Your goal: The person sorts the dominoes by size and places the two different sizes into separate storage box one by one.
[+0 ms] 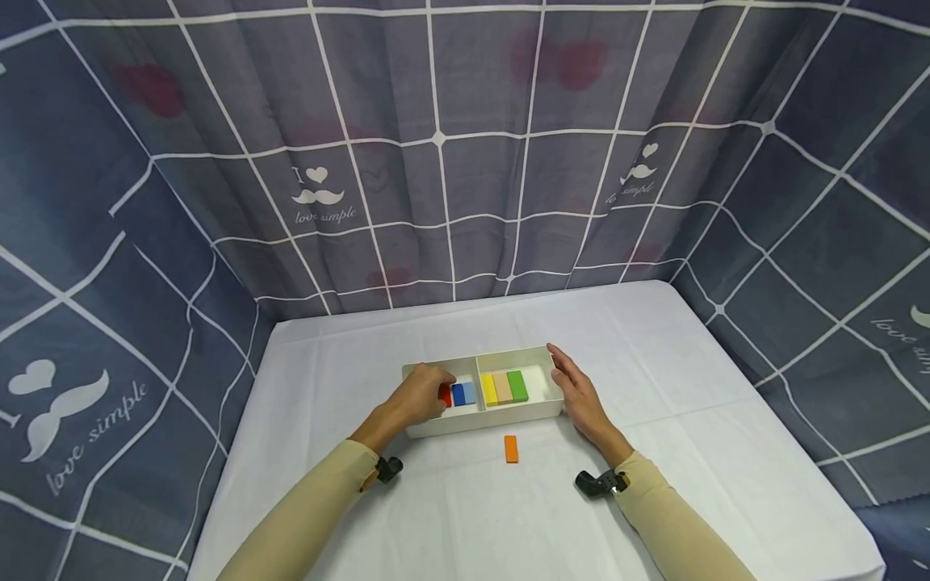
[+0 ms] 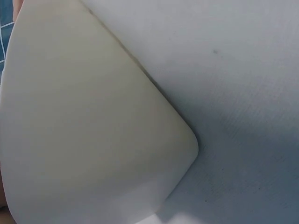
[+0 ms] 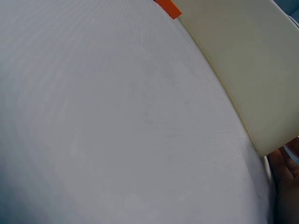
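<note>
A cream two-compartment box [image 1: 479, 421] lies on the table, its outer wall [image 2: 103, 121] filling much of the left wrist view. My left hand [image 1: 420, 394] reaches into the left compartment, fingers bent over a red block [image 1: 446, 394] and seeming to pinch it; the fingertips are partly hidden. Beside it lie a dark blue block [image 1: 458, 394] and a light blue block [image 1: 469, 393]. The right compartment holds a yellow block [image 1: 489, 390], a tan block [image 1: 503, 388] and a green block [image 1: 517, 386] side by side. My right hand [image 1: 581, 397] rests against the box's right end, fingers extended.
An orange block [image 1: 512, 449] lies on the white tablecloth [image 1: 450, 508] in front of the box. Dark checked curtains [image 1: 472, 186] enclose the table at the back and both sides. A black wrist camera [image 1: 390, 469] is strapped to the left wrist, another black camera [image 1: 594, 484] to the right.
</note>
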### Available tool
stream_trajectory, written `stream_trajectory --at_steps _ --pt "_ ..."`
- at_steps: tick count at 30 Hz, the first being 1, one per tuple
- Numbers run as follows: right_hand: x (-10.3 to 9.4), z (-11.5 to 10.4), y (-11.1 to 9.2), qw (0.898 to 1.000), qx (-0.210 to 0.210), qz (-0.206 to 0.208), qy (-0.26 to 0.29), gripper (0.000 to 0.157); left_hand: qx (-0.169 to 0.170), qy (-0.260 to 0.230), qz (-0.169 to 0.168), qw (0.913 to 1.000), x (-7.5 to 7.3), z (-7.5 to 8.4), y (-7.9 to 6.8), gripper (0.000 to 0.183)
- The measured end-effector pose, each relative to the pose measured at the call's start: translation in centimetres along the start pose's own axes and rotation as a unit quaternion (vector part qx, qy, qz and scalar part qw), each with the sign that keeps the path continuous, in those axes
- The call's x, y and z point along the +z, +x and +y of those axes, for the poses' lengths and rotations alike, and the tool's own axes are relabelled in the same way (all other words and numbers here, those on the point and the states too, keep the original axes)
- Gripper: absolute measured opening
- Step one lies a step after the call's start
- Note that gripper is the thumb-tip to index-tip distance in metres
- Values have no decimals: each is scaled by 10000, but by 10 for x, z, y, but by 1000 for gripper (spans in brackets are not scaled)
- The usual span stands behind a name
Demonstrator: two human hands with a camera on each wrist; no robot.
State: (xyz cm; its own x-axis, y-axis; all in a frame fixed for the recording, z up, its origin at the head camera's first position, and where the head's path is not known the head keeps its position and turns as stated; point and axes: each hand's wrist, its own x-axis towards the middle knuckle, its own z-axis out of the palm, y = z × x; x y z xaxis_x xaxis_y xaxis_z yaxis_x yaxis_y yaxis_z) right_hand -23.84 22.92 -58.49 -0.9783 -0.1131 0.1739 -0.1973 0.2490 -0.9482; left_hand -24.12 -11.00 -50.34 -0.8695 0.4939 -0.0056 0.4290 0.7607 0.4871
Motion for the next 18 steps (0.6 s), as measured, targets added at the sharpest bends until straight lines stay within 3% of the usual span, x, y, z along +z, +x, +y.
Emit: stream_trajectory --at_steps 18 --pt "0 -1 0 10000 72 21 -43 52 169 4 149 9997 4 -5 2 44"
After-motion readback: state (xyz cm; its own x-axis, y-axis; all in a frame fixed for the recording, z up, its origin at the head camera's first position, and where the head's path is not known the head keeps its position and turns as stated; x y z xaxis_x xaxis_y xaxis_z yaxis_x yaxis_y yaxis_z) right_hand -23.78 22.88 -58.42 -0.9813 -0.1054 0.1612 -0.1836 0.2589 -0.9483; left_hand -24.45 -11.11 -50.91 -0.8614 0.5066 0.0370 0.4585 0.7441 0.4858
